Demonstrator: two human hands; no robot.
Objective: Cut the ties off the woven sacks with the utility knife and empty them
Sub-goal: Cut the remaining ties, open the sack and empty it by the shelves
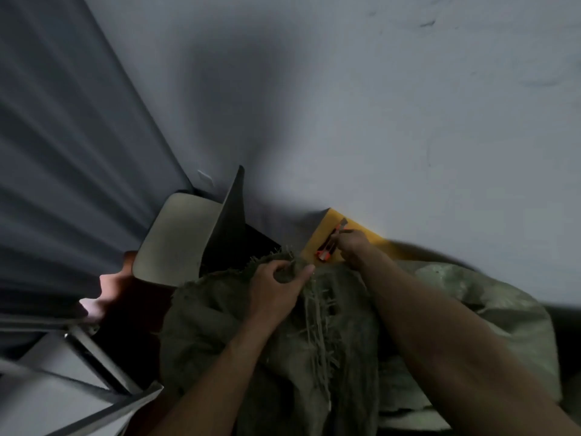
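At far left, grey ribbed sheet (63,146) and metal frame (91,350) below it. Next, pale chair seat (176,240). In the middle, dark woven sack (213,328), frayed at the mouth, bunched top gripped by left hand (276,286) with fingers curled round it. Just right, right hand (353,248) closed round orange utility knife (330,245), blade out, over yellow board (372,237). Farther right, paler sack (490,309) against the wall (408,121).
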